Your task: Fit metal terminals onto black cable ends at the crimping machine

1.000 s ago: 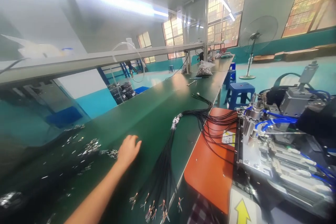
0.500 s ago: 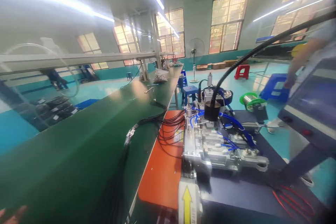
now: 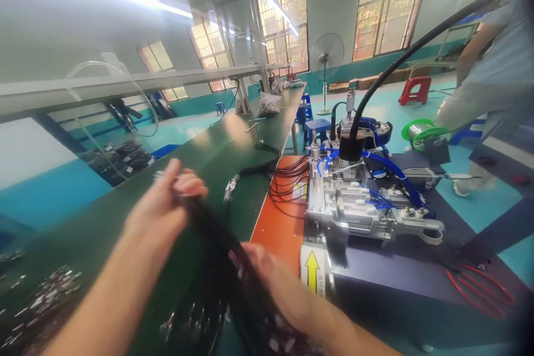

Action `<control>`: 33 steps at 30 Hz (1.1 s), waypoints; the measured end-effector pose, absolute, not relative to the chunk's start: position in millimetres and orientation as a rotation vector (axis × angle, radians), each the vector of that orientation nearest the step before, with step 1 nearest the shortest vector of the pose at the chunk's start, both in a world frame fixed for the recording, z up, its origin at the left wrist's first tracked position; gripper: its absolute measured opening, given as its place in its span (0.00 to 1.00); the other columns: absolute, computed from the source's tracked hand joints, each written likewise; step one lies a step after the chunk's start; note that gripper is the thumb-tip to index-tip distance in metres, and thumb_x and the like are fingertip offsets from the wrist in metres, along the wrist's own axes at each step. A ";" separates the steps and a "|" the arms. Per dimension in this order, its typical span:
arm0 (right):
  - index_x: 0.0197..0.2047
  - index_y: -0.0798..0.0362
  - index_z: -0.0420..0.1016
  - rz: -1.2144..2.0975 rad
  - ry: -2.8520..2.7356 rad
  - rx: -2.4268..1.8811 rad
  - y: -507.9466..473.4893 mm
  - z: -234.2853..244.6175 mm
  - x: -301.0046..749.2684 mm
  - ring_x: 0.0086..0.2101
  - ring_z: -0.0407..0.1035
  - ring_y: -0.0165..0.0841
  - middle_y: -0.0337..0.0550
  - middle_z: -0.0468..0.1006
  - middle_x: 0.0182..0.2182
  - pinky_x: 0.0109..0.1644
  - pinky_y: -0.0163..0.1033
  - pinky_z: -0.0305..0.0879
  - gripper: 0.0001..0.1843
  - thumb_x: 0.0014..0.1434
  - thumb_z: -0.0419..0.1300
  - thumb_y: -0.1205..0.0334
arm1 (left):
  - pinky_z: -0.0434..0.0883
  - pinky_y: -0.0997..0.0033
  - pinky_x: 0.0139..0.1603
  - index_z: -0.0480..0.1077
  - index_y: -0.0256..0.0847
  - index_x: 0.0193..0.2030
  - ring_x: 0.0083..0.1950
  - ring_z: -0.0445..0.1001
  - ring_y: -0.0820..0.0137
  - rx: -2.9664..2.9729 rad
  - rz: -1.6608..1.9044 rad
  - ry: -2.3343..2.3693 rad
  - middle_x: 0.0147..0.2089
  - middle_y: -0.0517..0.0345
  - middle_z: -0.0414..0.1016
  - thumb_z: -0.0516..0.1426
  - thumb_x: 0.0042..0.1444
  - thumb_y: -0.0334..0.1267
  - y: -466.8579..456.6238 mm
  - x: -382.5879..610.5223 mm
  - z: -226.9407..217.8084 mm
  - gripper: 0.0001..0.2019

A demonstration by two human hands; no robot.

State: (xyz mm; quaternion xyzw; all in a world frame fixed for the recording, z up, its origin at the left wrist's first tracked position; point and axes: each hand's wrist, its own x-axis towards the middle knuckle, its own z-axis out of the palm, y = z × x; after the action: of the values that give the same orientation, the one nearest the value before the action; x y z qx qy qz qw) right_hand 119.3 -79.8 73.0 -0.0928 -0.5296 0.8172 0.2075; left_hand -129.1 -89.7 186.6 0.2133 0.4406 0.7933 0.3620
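My left hand (image 3: 164, 208) is raised over the green bench (image 3: 196, 156), its fingers pinched on a bundle of thin black wires (image 3: 217, 245). Lower down, my right hand (image 3: 267, 275) lies under the same bundle with the wires running across its fingers; its grip is blurred. The wires end in small metal terminals (image 3: 192, 325) near the bottom edge. A second black wire bundle (image 3: 254, 164) lies further along the bench and loops onto the orange mat (image 3: 277, 222).
A metal machine (image 3: 359, 206) with blue hoses and a thick black cable stands right of the mat, a yellow arrow label (image 3: 312, 272) at its front. Loose metal parts (image 3: 45, 295) lie at lower left. Another person (image 3: 488, 78) stands at right. Red wires (image 3: 479, 289) lie at lower right.
The view swung right to the machine and partly back. My left hand left the bench and now grips the wire bundle; my right hand came into view under it.
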 end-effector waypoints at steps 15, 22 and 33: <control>0.40 0.54 0.67 2.625 -1.057 -0.606 -76.3 58.5 97.6 0.24 0.74 0.31 0.35 0.75 0.25 0.32 0.37 0.68 0.14 0.58 0.66 0.55 | 0.76 0.60 0.43 0.72 0.36 0.48 0.43 0.76 0.66 0.800 1.360 2.038 0.44 0.53 0.76 0.59 0.63 0.47 -48.5 -140.9 133.4 0.15; 0.46 0.59 0.69 3.003 -0.672 -0.606 -50.8 70.4 124.3 0.29 0.78 0.35 0.49 0.81 0.30 0.35 0.38 0.69 0.21 0.73 0.38 0.59 | 0.66 0.61 0.66 0.71 0.51 0.59 0.64 0.68 0.62 1.908 0.816 1.887 0.62 0.57 0.71 0.58 0.59 0.36 -129.4 -60.5 125.8 0.21; 0.40 0.57 0.71 3.392 -0.151 0.012 -44.4 66.7 143.9 0.14 0.54 0.17 0.28 0.62 0.19 0.23 0.23 0.53 0.05 0.68 0.56 0.67 | 0.69 0.53 0.59 0.69 0.42 0.43 0.54 0.75 0.60 2.685 0.261 1.784 0.48 0.51 0.78 0.50 0.48 0.24 -100.0 -62.1 96.7 0.17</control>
State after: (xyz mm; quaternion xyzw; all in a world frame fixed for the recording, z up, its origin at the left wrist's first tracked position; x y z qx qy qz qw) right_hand 143.9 -44.4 66.7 0.0036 -0.0443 0.9910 -0.1266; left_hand -62.1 -100.0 96.7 0.8293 0.5510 0.0807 -0.0463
